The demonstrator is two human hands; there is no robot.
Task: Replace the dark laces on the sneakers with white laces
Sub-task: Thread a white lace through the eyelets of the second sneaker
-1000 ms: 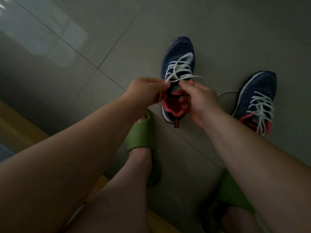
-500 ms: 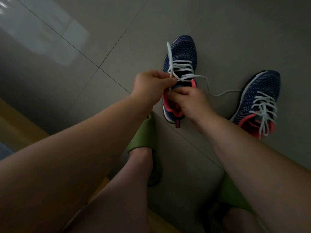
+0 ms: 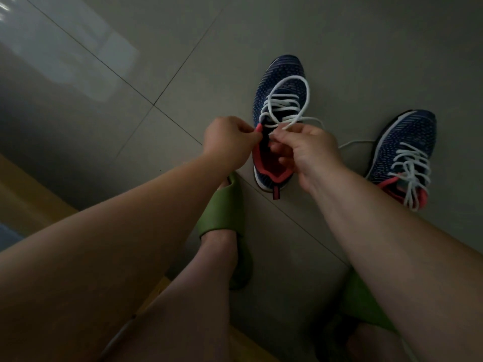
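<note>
A navy knit sneaker with a red collar stands on the floor, toe pointing away. A white lace is threaded through it and arcs in a loose loop over the toe. My left hand pinches the red upper edge of this sneaker on its left side. My right hand pinches the lace just above the shoe's opening, other fingers curled inside the collar. The lace's other end trails right across the floor. A second navy sneaker, laced in white, lies to the right.
Grey floor tiles surround the shoes. My feet wear green slides, the left one just below the sneaker's heel, the right one under my right forearm. A wooden edge runs along the lower left.
The lace end that stood up over the toe has been drawn into a wide loop by my right hand. My left hand has shifted from the lace to the shoe's red edge.
</note>
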